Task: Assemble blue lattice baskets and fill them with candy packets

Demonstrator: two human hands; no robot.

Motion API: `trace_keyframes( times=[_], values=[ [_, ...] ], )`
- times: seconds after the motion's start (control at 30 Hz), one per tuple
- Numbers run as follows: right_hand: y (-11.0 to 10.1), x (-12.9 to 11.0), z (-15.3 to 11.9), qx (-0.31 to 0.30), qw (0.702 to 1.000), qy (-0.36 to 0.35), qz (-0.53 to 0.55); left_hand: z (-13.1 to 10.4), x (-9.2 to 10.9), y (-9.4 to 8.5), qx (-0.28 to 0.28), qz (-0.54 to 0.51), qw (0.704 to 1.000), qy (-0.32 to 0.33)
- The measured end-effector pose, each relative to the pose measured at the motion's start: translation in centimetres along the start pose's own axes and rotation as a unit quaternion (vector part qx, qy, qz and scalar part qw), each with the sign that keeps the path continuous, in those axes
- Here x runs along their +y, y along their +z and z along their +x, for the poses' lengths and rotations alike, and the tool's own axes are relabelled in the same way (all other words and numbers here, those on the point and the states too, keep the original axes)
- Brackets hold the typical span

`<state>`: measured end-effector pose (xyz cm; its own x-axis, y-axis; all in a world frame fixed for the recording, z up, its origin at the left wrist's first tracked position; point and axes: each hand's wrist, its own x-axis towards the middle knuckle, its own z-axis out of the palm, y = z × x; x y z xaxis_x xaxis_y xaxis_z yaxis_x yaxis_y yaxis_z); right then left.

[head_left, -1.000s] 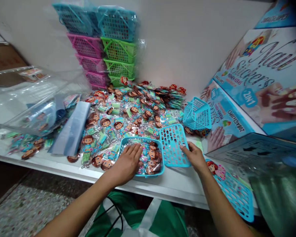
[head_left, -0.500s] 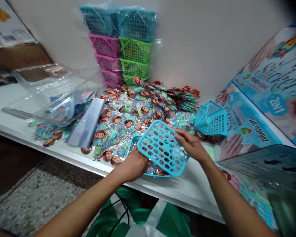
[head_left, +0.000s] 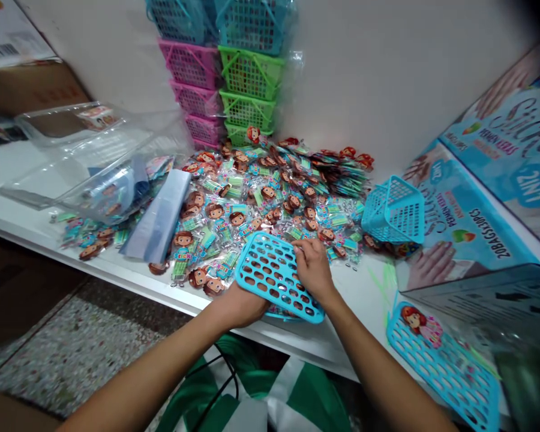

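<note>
A blue perforated plastic panel (head_left: 279, 273) is tilted above the table's front edge. My right hand (head_left: 314, 270) grips its upper right edge with closed fingers. Beneath its lower left side is my left hand (head_left: 245, 305), whose fingers are mostly hidden by the panel. Part of another blue plastic rim with small packets shows just under the panel. Behind my hands spreads a large pile of candy packets (head_left: 236, 219) with cartoon heads. A small blue basket (head_left: 393, 210) lies to the right of the pile.
Stacked pink baskets (head_left: 191, 65) and green baskets (head_left: 252, 75) stand by the wall. Clear plastic trays (head_left: 94, 156) and a folded plastic sheet (head_left: 157, 219) are at left. Printed sticker boxes (head_left: 468, 222) stand right, with another blue perforated panel (head_left: 445, 366) before them.
The panel has tipped flatter and moved slightly left and down, covering more of my left hand. My right hand has moved left with it. The camera view has shifted, showing more of the right-hand panel.
</note>
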<state>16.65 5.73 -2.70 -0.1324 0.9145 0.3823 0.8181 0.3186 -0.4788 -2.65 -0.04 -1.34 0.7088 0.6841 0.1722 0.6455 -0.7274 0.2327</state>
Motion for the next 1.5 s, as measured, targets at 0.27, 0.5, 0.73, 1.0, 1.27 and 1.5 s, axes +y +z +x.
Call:
trace_keyframes(
  times=[0.27,0.5,0.73,1.0,1.27,1.5],
  values=[
    [0.7,-1.5,0.1,-0.075,0.992,0.037,-0.089,-0.3,0.3,-0.1,-0.015,0.009,1.0,-0.007],
    [1.1,-1.3,0.0,-0.087,0.985,0.022,-0.144,-1.3,0.7,1.3,0.072,-0.003,0.99,-0.123],
    [1.0,-1.2,0.0,-0.078,0.988,0.013,-0.135,-1.9,0.3,1.2,0.246,-0.014,0.965,-0.09],
    [1.0,-1.4,0.1,-0.096,0.982,-0.006,-0.16,-3.4,-0.3,2.4,0.284,-0.141,0.938,-0.141],
    [0.7,-2.3,0.2,-0.117,0.969,-0.032,-0.215,-2.8,0.6,4.2,0.471,-0.36,0.735,-0.329],
    [1.0,-2.0,0.4,-0.114,0.967,-0.035,-0.225,-3.4,-0.1,3.0,0.313,-0.482,0.752,-0.322]
  ],
)
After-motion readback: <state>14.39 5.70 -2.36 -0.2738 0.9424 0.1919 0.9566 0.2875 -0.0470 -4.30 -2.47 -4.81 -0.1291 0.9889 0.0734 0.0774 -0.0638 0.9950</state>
